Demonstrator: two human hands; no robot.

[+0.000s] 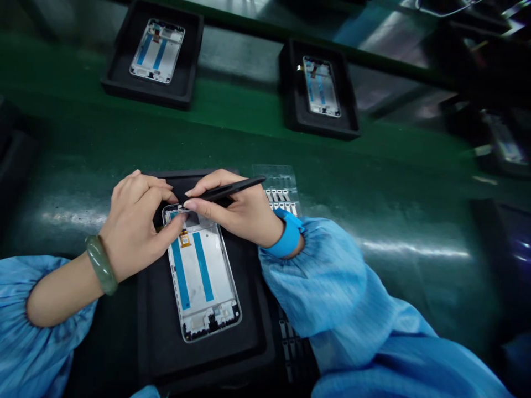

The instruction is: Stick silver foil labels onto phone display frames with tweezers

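A silver phone frame (215,265) with two blue strips and a small orange flex cable lies in a black tray (249,309). My left hand (139,213) is at its upper left corner, thumb over the inner face and index finger at the top edge, closed on the frame. Black tweezers (232,188) sit slantwise in my right hand (238,213), pinched between thumb and fingers. Their tip is hidden by the fingertips, close to the frame's top edge.
Two more black trays (191,91) (352,124) with similar phone frames stand farther back on the green bench (232,138). A clear sheet (274,176) with rows of small parts lies beside my right wrist. At the far right another tray (518,166) is blurred.
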